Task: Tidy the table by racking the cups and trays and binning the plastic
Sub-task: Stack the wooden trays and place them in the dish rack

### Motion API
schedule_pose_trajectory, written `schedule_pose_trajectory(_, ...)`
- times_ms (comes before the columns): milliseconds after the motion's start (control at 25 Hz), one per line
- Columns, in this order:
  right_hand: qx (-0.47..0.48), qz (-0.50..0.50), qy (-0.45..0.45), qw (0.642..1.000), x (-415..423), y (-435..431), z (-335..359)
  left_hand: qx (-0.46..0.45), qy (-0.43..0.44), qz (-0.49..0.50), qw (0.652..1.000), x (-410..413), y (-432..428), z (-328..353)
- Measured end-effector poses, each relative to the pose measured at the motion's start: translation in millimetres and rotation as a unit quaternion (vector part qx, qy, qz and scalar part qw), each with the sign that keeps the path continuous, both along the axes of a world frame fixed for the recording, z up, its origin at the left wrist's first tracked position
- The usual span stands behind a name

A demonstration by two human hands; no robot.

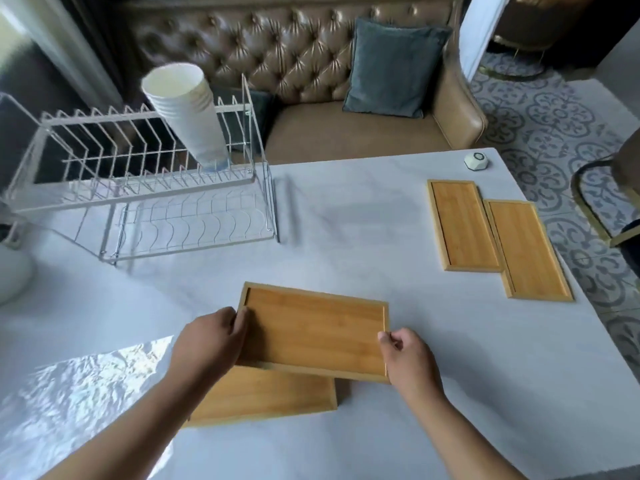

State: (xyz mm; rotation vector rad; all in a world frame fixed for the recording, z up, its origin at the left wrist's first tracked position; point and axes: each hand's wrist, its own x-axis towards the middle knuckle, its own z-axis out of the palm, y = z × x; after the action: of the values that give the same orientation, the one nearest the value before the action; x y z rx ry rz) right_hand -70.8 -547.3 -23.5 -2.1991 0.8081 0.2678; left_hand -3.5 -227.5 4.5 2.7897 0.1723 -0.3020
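Note:
A bamboo tray [313, 329] is held at the near middle of the table, its near edge lying over a second bamboo tray [266, 394]. My left hand [211, 337] grips its left end and my right hand [407, 358] pinches its right end. Two narrower bamboo trays, one [462, 225] beside the other [528, 251], lie flat at the far right. A white wire dish rack [138, 188] stands at the far left. A stack of white paper cups [188, 109] leans in the rack's upper tier.
A small white puck-shaped device [476, 161] sits near the table's far right corner. A white rounded object [12, 275] shows at the left edge. A tufted brown sofa [311, 64] with a grey-blue cushion [393, 67] stands behind the white table [433, 393].

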Motion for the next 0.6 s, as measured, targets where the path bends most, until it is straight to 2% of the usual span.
schedule_pose_trajectory(120,-0.042,0.074,0.018,0.996,-22,36,-1,0.024,0.028,0.006,0.999,-54,45,-9)
schedule_pose_trajectory(280,-0.073,0.122,0.034,0.989,-51,70,-1,0.05,0.04,-0.003,0.998,-104,80,-26)
schedule_pose_trajectory(600,-0.117,0.168,0.009,0.979,-33,99,8,0.055,0.03,-0.006,0.998,-94,97,-42)
